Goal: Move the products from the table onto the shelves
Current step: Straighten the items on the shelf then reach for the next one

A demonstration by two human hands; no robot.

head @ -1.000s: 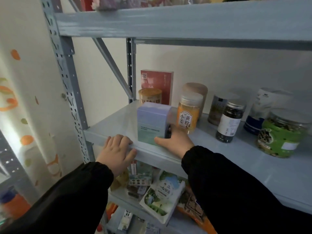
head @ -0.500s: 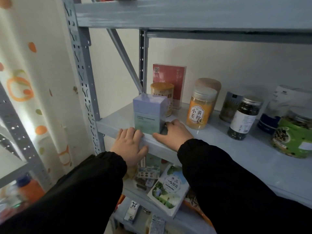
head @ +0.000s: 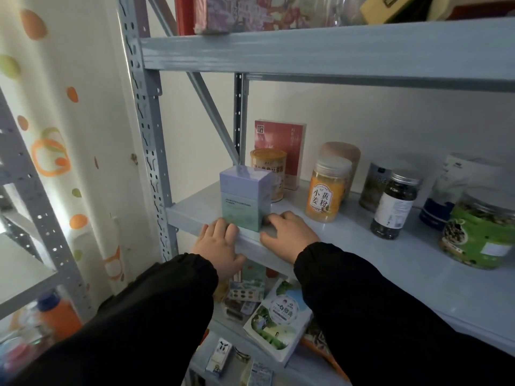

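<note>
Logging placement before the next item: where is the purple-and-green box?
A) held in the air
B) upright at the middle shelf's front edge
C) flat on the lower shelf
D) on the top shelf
B: the purple-and-green box stands upright on the middle shelf at its front edge, just in front of the yellow tin.

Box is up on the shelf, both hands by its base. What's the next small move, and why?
Probably nudge the lavender box slightly deeper with the right hand: it stands upright at the very front lip of the shelf, and the left hand only rests on that lip.
</note>
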